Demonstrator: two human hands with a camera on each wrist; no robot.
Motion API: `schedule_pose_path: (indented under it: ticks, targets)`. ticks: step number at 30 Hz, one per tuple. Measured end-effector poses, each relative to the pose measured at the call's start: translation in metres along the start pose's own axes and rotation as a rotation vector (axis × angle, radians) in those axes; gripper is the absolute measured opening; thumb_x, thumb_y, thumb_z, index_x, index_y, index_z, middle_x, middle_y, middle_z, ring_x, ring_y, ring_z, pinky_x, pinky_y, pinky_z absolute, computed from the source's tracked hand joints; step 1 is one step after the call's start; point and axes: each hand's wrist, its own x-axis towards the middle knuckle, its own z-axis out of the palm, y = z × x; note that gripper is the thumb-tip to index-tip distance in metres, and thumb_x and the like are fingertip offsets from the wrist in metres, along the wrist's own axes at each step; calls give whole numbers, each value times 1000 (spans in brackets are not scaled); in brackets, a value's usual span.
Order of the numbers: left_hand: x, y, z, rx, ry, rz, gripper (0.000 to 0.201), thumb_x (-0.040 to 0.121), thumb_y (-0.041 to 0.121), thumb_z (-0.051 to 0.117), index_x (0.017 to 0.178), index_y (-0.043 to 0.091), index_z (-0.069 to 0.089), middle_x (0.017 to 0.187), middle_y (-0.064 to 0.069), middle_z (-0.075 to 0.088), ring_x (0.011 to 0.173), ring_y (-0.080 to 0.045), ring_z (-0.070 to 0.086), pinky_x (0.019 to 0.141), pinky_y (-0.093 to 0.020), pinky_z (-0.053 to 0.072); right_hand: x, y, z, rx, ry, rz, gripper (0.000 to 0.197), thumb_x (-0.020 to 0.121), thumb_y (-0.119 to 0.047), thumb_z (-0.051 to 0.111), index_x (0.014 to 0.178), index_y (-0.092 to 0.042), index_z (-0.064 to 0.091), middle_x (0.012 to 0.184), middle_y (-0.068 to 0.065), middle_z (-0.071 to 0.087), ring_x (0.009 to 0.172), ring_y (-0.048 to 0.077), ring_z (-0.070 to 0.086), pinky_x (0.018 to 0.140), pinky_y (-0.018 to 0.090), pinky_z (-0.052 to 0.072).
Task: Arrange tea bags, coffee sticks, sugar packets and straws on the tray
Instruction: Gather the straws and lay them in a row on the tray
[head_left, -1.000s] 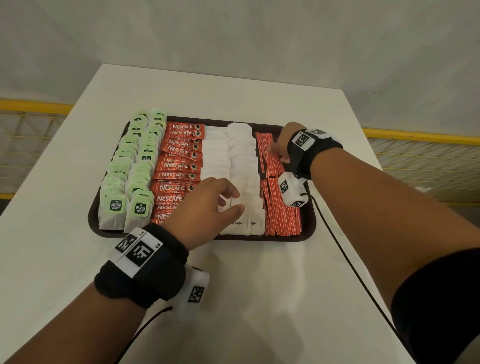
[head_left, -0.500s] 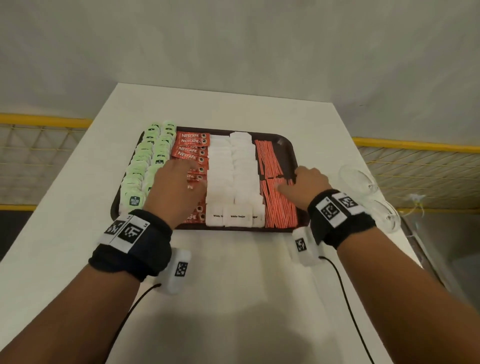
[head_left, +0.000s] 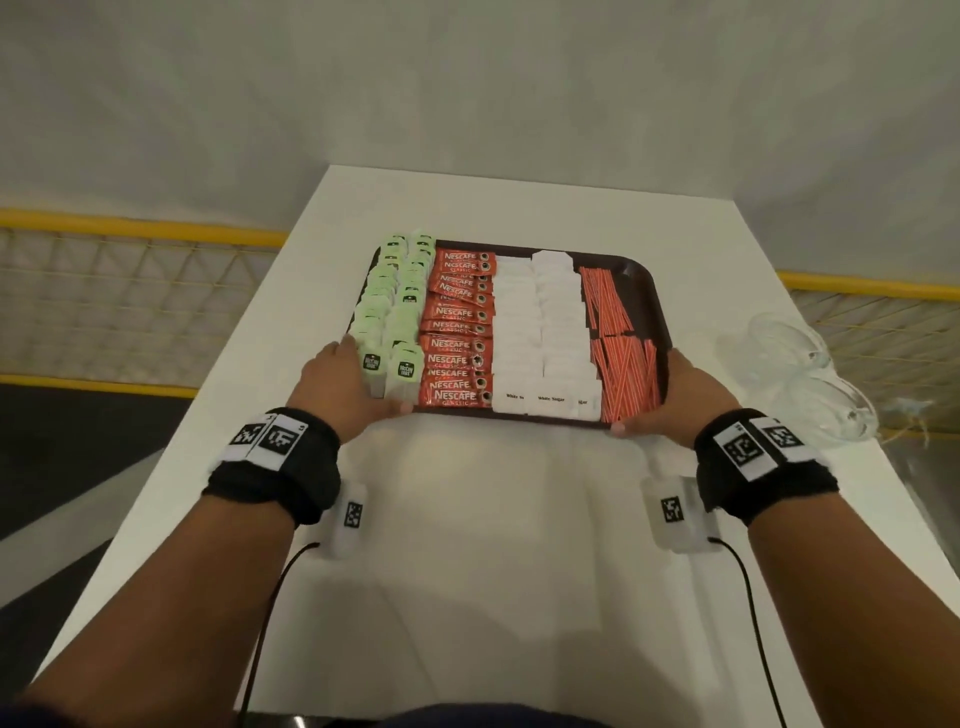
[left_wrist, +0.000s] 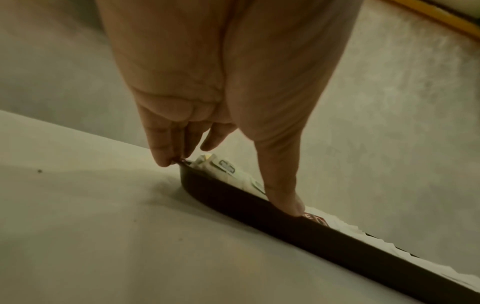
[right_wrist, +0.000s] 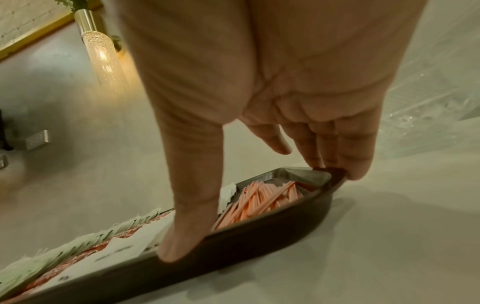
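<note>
A dark brown tray (head_left: 640, 271) lies on the white table (head_left: 493, 545). It holds rows of green tea bags (head_left: 390, 312), red coffee sticks (head_left: 460, 332), white sugar packets (head_left: 540, 332) and red straws (head_left: 618, 358). My left hand (head_left: 343, 384) is at the near left corner. Its straight fingers touch the corner rim and the thumb rests on the near rim of the tray (left_wrist: 311, 242) in the left wrist view. My right hand (head_left: 675, 395) is at the near right corner. Its thumb presses the near rim of the tray (right_wrist: 259, 242) and its fingers touch the corner beside the straws (right_wrist: 259, 201).
Crumpled clear plastic wrapping (head_left: 800, 379) lies on the table right of the tray. Yellow railings (head_left: 130, 228) run behind the table on both sides. A lit wall lamp (right_wrist: 101, 51) shows in the right wrist view. Bare tabletop stretches between the tray and me.
Both hands left the packets and straws inside the tray and came back to its near corners. The head view has pulled back and risen.
</note>
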Motion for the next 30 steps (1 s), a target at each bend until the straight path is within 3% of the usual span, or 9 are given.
schedule_pose_path:
  ticks: [4,13,19,23,26,30]
  targets:
    - [4,-7,2,-32,12,19,91,57,60,85,127,17,48,122,-6,63,110,-28,61,94,-48,52,-3,-8,-1,-3,-12,9,118,37,-55,91,134,-20,34,121,4,59,107,25,59,93,44,50]
    - [11,-42,-16,-28,19,-32,78,58,57,87,117,18,54,115,-4,65,104,-26,61,91,-45,53,-2,-48,14,-27,-29,-44,111,51,-48,91,140,-15,32,126,6,57,112,27,56,95,40,47]
    - [19,-62,-36,1,-7,-68,70,67,44,87,120,13,54,118,-6,65,104,-26,61,83,-34,49,6,-83,26,-19,-42,-86,105,55,-44,90,139,-17,33,128,6,55,115,27,55,99,39,44]
    - [25,-71,-52,45,-16,-106,85,69,43,86,133,9,43,128,-10,60,112,-29,58,87,-37,47,15,-105,37,-38,-56,-93,118,46,-54,89,142,-22,30,126,2,57,113,25,57,99,43,46]
    - [27,-79,-59,45,-12,-122,87,72,38,85,137,10,37,131,-11,59,115,-31,58,87,-38,46,38,-109,51,-92,-72,-97,127,26,-70,80,137,-30,33,119,-3,58,102,21,59,92,43,52]
    - [31,-89,-67,36,-9,-125,92,72,39,85,142,10,33,135,-12,57,119,-32,56,92,-38,45,48,-124,56,-115,-88,-96,122,22,-69,76,133,-31,40,114,-3,59,99,21,60,91,43,53]
